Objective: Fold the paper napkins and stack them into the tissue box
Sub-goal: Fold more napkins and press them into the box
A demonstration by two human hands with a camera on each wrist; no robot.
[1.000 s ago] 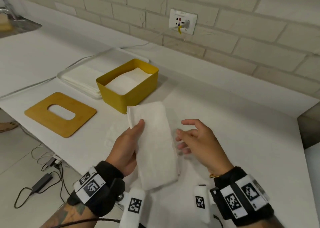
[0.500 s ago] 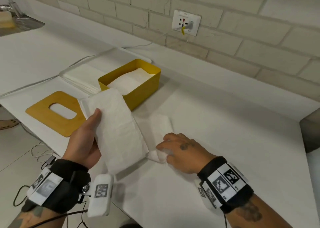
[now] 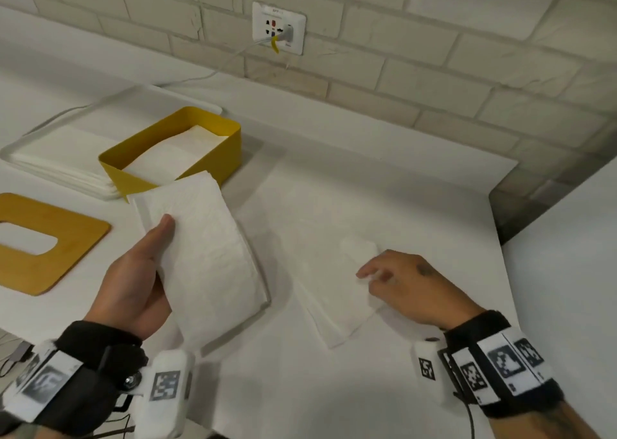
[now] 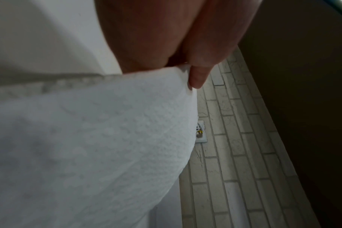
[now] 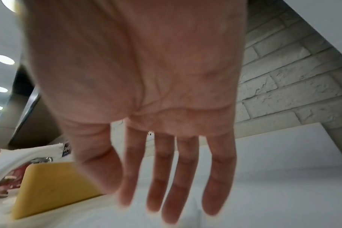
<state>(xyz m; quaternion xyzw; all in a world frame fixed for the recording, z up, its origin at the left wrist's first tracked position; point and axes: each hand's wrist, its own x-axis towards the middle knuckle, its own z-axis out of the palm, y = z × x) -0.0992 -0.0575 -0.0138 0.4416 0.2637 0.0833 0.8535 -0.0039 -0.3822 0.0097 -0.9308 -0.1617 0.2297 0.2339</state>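
Observation:
My left hand (image 3: 140, 271) holds a folded white napkin (image 3: 207, 251) above the counter, thumb on top, fingers hidden beneath. The left wrist view is mostly filled by that napkin (image 4: 88, 146). Behind it stands the open yellow tissue box (image 3: 230, 151), also seen as the box (image 5: 55, 185), with folded napkins inside. My right hand (image 3: 394, 278) hovers palm down, fingers straight, over a second folded napkin (image 3: 337, 305) lying flat on the counter. In the right wrist view the right hand (image 5: 166, 192) has its fingers spread and holds nothing.
A white tray (image 3: 20, 145) with a stack of unfolded napkins (image 3: 66, 158) sits left of the box. The wooden lid with an oval slot (image 3: 43, 241) lies at the left edge. A wall socket (image 3: 278, 28) with a plugged cable is behind. The counter's front edge is near my wrists.
My left hand carried the folded napkin left, then forward toward the yellow box. My right hand came down onto the second napkin on the counter and has now lifted slightly off it.

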